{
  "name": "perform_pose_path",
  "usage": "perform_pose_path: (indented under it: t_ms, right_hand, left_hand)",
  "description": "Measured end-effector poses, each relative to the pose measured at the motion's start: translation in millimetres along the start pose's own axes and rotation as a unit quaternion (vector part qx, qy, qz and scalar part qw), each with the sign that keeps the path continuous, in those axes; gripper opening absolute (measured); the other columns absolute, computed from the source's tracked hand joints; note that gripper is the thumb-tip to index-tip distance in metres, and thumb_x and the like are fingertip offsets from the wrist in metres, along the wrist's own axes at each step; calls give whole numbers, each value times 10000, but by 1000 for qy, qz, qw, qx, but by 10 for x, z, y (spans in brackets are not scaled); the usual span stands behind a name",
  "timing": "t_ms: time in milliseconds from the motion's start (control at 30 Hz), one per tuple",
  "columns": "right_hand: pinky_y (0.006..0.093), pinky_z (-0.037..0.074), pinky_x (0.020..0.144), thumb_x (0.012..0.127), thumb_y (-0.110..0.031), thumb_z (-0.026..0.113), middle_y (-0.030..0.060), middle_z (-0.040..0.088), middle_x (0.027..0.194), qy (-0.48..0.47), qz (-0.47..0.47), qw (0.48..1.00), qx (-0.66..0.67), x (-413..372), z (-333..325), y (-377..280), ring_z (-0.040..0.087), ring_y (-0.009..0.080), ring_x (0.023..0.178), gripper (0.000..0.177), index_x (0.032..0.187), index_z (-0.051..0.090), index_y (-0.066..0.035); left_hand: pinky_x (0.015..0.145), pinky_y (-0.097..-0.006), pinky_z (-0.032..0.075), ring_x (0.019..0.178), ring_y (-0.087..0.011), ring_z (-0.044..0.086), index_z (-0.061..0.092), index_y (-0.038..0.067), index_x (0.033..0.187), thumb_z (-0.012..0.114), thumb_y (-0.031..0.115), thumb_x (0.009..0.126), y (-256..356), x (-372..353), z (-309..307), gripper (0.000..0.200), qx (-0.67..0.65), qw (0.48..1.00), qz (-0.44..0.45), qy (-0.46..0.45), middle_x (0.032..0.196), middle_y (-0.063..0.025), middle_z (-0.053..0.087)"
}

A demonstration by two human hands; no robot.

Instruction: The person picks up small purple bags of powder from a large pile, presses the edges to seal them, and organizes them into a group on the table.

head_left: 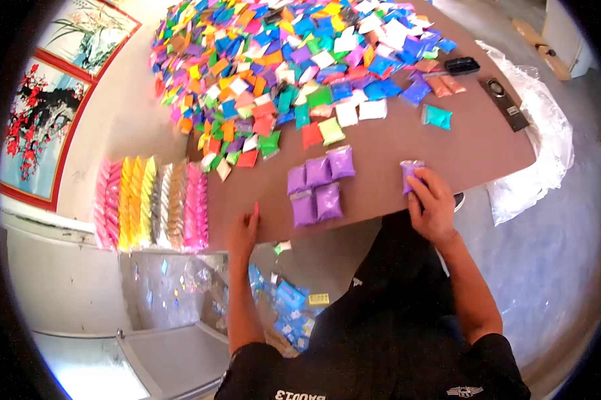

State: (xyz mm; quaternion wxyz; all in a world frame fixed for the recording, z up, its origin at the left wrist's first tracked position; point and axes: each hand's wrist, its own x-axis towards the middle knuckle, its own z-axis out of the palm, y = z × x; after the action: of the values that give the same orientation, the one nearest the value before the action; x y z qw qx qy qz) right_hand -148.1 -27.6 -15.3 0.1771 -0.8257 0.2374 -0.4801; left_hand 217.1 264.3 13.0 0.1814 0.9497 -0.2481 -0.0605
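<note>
A small purple packet (409, 175) is pinched between the thumb and fingers of my right hand (432, 208), near the front of the brown table (247, 183). Several matching purple packets (318, 171) lie to its left in two rows, side by side. My left hand (243, 233) is at the front table edge, left of those rows, its fingers pointing up and forward. A small bright pink spot (256, 208) shows at its fingertips. Nothing else shows in that hand.
A large heap of colourful packets (274, 60) covers the back. Rows of bagged packets (150, 203) line the left end. A teal packet (438, 117), a black object (462, 65) and a dark panel (504, 103) lie right. Clear plastic sheeting (530, 140) hangs beyond.
</note>
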Motion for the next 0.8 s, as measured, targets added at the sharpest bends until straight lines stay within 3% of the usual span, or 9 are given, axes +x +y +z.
perform_pose_path:
  t_ms: [100,167,300,500,600,667,800]
  right_hand:
    - [427,533,907,778,-11,728,147,648,1172,-18,5,1000,-9,-15,1,8,647,350,1066,330,1105,696,-41]
    - [427,535,907,774,-12,730,147,645,1190,-18,8,1000,2,-33,16,15,646,355,1074,340,1112,695,-39]
    - [428,532,912,774,-2,724,152,649,1187,-13,3,1000,1,-34,19,17,645,356,1079,347,1118,697,-33]
    - [428,525,934,783,2,713,159,652,1197,-17,10,1000,2,-43,19,5,643,354,1096,352,1133,698,-34]
    - [430,519,951,792,-2,709,157,650,1207,-13,1,1000,-8,-56,31,24,641,355,1109,346,1137,699,-33]
    - [433,515,961,800,-5,706,157,650,1212,-18,5,1000,-14,-62,27,19,638,358,1121,342,1141,699,-35]
    - [435,511,967,805,-7,706,159,652,1212,-22,7,1000,-16,-60,16,0,635,361,1128,337,1141,698,-33]
  left_hand:
    - [652,-434,513,676,-329,674,699,-6,895,622,358,964,-5,-10,-1,378,-4,999,30,15,725,-168,681]
    - [650,-440,514,698,-341,685,714,-10,885,635,324,958,110,-93,-62,351,7,990,126,57,753,-180,696]
    - [641,-427,517,694,-330,689,727,-8,898,664,289,940,182,-204,-66,307,19,994,101,27,765,-177,704]
    - [623,-387,517,666,-284,686,717,-13,887,705,242,910,264,-352,16,256,-43,989,126,69,739,-167,696]
    - [628,-386,519,674,-284,689,710,-13,885,710,238,907,252,-344,14,253,-34,995,79,48,743,-169,696]
    - [609,-377,520,635,-232,677,705,-21,897,728,241,904,232,-335,37,263,-65,991,99,62,735,-156,703]
    - [628,-391,522,682,-265,688,696,-12,893,723,228,903,222,-350,82,241,-34,985,142,94,769,-163,702]
